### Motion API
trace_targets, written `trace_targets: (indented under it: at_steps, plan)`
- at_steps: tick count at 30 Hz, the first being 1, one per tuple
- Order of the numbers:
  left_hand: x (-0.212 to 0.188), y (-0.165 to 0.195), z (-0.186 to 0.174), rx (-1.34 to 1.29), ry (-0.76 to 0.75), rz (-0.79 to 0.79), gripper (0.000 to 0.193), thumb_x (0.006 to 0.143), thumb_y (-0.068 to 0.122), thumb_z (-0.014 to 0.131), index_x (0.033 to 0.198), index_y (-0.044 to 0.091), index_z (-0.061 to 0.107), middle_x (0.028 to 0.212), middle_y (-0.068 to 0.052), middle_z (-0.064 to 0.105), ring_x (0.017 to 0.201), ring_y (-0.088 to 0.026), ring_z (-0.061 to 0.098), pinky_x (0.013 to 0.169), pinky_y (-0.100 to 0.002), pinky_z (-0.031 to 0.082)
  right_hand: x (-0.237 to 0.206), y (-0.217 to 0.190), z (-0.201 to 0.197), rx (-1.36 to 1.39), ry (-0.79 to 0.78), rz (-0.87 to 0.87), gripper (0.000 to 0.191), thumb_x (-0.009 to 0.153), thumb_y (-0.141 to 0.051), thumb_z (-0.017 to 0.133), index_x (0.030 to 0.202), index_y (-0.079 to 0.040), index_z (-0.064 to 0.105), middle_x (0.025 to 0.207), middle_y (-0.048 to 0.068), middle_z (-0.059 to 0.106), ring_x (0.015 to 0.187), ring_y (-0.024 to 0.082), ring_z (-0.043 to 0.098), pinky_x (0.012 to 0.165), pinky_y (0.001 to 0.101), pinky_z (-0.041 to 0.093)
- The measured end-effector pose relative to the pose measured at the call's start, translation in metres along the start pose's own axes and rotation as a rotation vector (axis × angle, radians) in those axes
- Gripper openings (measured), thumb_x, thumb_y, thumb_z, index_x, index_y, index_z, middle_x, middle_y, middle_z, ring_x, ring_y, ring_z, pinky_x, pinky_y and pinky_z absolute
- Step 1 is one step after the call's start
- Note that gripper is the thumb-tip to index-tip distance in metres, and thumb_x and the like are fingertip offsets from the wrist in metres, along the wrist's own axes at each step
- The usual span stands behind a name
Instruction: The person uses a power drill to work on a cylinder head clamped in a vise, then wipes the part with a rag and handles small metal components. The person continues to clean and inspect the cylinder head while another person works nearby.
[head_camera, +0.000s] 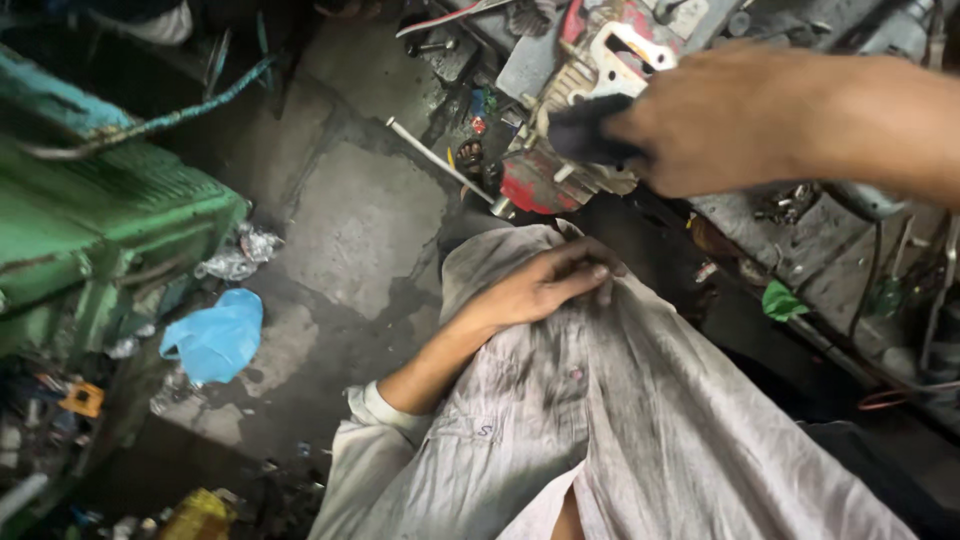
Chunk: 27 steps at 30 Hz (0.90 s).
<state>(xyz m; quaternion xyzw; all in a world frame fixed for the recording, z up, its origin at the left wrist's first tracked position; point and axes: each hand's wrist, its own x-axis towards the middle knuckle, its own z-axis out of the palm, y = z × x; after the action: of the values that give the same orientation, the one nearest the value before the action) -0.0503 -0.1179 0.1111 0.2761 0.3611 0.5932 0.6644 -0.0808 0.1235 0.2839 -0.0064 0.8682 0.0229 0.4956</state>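
Note:
My right hand (720, 115) reaches in from the right, its fingers closed on a dark, cloth-like lump (582, 132). It presses this against a red and pale metal machine part (560, 150) on the grimy workbench (800, 250). My left hand (545, 285) rests flat on the front of my striped, pale shirt (620, 420), fingers loosely together and holding nothing. It lies just below the machine part. A thin metal rod (440, 160) juts out to the left of the part.
A green machine body (90, 230) stands at the left. A blue plastic bag (215, 335) and crumpled foil (240, 255) lie on the stained concrete floor (360, 220). Cables and small scraps clutter the bench at the right.

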Motion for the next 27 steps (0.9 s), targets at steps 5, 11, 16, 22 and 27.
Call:
trace_targets:
  at_steps: [5, 11, 16, 22, 27]
  plan:
    - [-0.015, 0.012, -0.005, -0.119, 0.163, -0.088, 0.029, 0.111, 0.026, 0.054, 0.123, 0.001, 0.063, 0.098, -0.002, 0.066, 0.093, -0.01, 0.06, 0.082, -0.026, 0.047, 0.014, -0.007, 0.042, 1.171, 0.282, 0.318, 0.047, 0.091, -0.03, 0.07, 0.13, -0.005, 0.06, 0.112, 0.021, 0.071, 0.104, 0.038, 0.07, 0.086, 0.0496, 0.057]
    - [-0.037, 0.042, -0.03, 0.125, 0.181, 0.076, 0.015, 0.109, 0.015, 0.06, 0.113, 0.001, 0.064, 0.101, -0.004, 0.066, 0.091, -0.013, 0.064, 0.083, -0.027, 0.054, -0.024, -0.032, 0.128, 2.027, 0.551, -0.286, 0.035, 0.1, -0.023, 0.071, 0.116, 0.005, 0.06, 0.097, 0.016, 0.064, 0.081, 0.03, 0.061, 0.067, 0.043, 0.05]
    - [-0.051, 0.092, -0.029, 0.347, 0.213, 0.299, 0.012, 0.104, 0.011, 0.071, 0.112, 0.005, 0.065, 0.103, -0.005, 0.07, 0.094, -0.015, 0.071, 0.081, -0.027, 0.058, -0.046, -0.043, 0.152, 0.959, 0.85, -0.253, 0.026, 0.087, -0.026, 0.071, 0.093, 0.0, 0.069, 0.106, 0.018, 0.067, 0.092, 0.037, 0.063, 0.079, 0.0435, 0.051]
    - [0.002, 0.125, 0.013, 0.766, 0.005, 0.364, 0.048, 0.097, 0.033, 0.077, 0.131, 0.003, 0.062, 0.136, -0.012, 0.059, 0.127, -0.029, 0.058, 0.11, -0.043, 0.05, -0.069, -0.041, 0.153, 0.857, 0.586, -0.32, 0.028, 0.083, -0.033, 0.077, 0.089, -0.007, 0.068, 0.123, 0.019, 0.064, 0.115, 0.04, 0.059, 0.096, 0.0459, 0.049]
    - [0.029, 0.126, 0.028, 0.869, -0.076, 0.289, 0.034, 0.099, 0.036, 0.072, 0.12, 0.011, 0.063, 0.147, -0.009, 0.055, 0.135, -0.028, 0.057, 0.115, -0.042, 0.049, -0.076, -0.036, 0.149, 0.867, 0.784, -0.498, 0.039, 0.077, -0.032, 0.077, 0.108, -0.009, 0.075, 0.129, 0.016, 0.064, 0.121, 0.042, 0.055, 0.097, 0.0503, 0.047]
